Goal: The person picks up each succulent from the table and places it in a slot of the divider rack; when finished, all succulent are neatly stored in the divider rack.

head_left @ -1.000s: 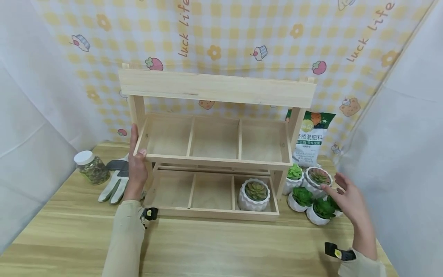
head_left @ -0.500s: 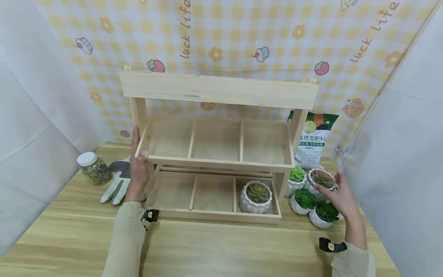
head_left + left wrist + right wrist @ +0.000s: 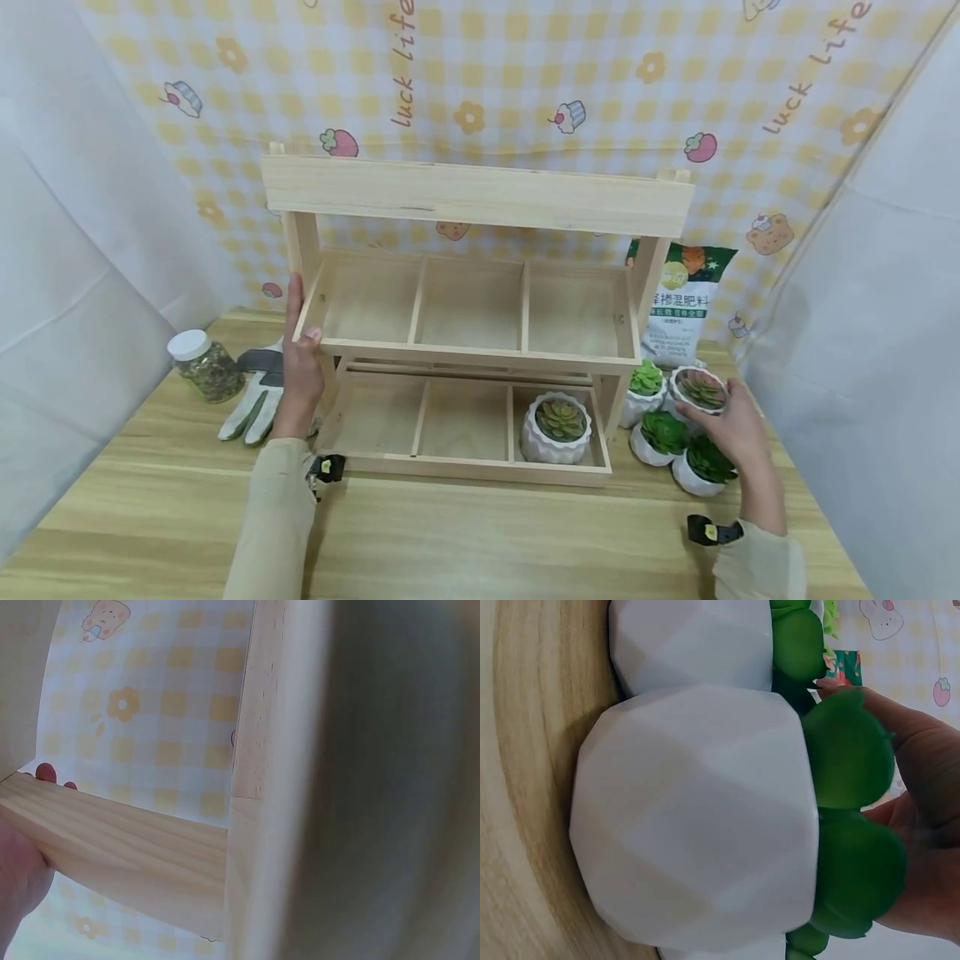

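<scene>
While the left hand (image 3: 302, 371) grips the left upright of the wooden stand (image 3: 480, 196), its thumb at the upper tray's front left corner, the right hand (image 3: 738, 429) holds the white pot with the reddish succulent (image 3: 699, 390), thumb across the near side of the rim and fingers round the right. That pot sits near the back right corner of the desk (image 3: 525, 542), left of the palm. Just nearer the desk's front edge stand two dark green succulents (image 3: 705, 467); a light green succulent (image 3: 643, 396) is just left. Behind them, by the back edge, stands a printed bag (image 3: 678, 321).
</scene>
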### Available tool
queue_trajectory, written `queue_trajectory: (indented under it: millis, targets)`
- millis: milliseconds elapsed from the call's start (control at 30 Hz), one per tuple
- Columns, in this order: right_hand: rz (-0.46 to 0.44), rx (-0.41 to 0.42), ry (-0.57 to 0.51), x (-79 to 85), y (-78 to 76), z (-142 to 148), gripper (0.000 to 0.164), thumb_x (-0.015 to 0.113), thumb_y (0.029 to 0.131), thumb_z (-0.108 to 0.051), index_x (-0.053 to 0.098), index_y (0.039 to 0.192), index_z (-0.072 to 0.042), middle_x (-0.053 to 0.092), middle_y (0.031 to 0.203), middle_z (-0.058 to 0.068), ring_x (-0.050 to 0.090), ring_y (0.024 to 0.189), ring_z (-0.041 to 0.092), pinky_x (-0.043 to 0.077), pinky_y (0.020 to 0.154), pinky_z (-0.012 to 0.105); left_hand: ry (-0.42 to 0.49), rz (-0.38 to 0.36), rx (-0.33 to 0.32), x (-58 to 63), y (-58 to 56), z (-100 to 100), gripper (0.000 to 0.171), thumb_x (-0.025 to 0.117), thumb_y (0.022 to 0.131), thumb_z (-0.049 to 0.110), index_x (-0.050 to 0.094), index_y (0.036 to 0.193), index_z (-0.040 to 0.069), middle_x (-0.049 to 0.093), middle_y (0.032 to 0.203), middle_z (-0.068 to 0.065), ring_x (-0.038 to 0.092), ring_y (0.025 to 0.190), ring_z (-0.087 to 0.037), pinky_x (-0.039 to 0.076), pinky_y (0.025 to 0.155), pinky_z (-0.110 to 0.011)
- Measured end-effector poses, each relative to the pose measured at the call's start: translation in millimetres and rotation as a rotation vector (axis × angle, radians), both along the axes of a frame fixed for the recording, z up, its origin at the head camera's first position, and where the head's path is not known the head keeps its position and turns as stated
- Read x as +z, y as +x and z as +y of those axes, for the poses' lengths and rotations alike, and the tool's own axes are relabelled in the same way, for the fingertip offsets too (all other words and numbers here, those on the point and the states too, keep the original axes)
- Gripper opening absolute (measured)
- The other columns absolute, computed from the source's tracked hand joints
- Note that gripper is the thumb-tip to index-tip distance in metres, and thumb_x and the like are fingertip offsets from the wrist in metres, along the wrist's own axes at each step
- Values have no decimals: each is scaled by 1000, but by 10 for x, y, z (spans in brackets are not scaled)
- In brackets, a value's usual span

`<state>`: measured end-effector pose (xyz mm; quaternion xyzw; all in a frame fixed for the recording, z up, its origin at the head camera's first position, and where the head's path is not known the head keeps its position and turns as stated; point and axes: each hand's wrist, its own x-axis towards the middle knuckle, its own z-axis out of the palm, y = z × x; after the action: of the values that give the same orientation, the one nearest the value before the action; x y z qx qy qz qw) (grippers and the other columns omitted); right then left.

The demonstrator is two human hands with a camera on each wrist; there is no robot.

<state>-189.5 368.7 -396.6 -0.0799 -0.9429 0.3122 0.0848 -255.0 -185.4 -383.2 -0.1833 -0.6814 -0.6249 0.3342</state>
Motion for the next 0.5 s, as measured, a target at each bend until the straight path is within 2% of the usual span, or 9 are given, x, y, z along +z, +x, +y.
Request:
queue_trajectory:
  millis: [100,267,500]
  targets:
    - [-26,-8,-14,-10,-25,-4,83,68,80,-40,32,123,21,43,112,38,45,99,50,38,78,58,15,11,-15,21,2,-3,68,34,85,21,15,150,12,12,155,-6,18,138,-22,16,107,-34]
    - [-28,9,11,-25,-50,19,74,71,78,-38,39,115,18,49,104,33,50,90,43,41,73,51,22,18,-33,40,5,15,68,35,86,22,15,150,14,12,155,-3,16,139,-21,13,109,-36]
    - [-71,16,41,-2,-74,38,88,70,79,-40,31,126,23,44,113,40,47,99,49,39,79,57,29,10,-46,30,20,11,68,35,85,22,15,151,17,13,155,0,17,138,-22,15,108,-36]
